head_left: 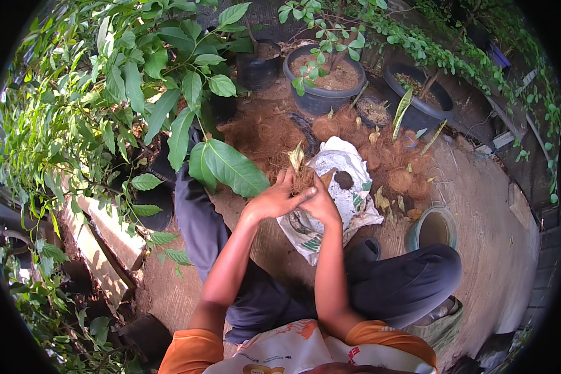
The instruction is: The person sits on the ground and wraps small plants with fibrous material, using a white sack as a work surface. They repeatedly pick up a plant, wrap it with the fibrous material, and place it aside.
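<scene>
The left hand (273, 201) and right hand (321, 204) are cupping, half closed, around a brown fibre ball (303, 179). A white sack (350, 217) is lying beneath and right of them.

Setting: outdoor garden or plant nursery. Evidence: round dark-grey plastic plant pots (315, 101), dense green leafy shrubs (75, 112).

White printed shirt (293, 350), short orange sleeves (192, 349), dark trousers (411, 280)

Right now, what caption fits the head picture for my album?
Left hand and right hand hold a brown fibre ball near a white sack.
</scene>
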A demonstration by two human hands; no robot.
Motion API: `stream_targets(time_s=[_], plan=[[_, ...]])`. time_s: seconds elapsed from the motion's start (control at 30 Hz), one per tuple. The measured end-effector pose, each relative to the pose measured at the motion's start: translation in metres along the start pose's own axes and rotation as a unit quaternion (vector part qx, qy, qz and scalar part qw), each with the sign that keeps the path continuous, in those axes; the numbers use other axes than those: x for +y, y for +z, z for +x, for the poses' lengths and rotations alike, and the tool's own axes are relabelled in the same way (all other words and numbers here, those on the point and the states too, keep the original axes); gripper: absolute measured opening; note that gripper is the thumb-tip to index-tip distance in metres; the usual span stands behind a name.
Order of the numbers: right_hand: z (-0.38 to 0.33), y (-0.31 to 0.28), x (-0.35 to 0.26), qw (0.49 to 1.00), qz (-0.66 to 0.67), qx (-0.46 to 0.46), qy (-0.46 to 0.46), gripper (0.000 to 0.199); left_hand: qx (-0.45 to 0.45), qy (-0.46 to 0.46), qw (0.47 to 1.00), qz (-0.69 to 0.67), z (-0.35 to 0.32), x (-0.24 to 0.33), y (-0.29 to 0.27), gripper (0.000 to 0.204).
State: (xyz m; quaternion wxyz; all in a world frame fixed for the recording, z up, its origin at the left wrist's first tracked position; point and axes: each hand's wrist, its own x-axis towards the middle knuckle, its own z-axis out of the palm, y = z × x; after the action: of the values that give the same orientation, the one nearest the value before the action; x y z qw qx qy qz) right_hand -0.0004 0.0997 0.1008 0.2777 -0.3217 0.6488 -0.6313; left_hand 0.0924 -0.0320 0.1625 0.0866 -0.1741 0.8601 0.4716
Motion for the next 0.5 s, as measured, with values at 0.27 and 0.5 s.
stream_targets(time_s=[0.27,0.5], plan=[[-0.003,-0.012,-0.016,0.908,0.374,0.180,0.061,0.057,0.020,0.218,0.975,-0.050,0.005,0.030,-0.027,0.087],[-0.005,-0.028,-0.010,0.936,0.301,0.176,0.058,0.052,0.102,0.241,0.964,0.038,0.014,0.021,0.022,0.050]])
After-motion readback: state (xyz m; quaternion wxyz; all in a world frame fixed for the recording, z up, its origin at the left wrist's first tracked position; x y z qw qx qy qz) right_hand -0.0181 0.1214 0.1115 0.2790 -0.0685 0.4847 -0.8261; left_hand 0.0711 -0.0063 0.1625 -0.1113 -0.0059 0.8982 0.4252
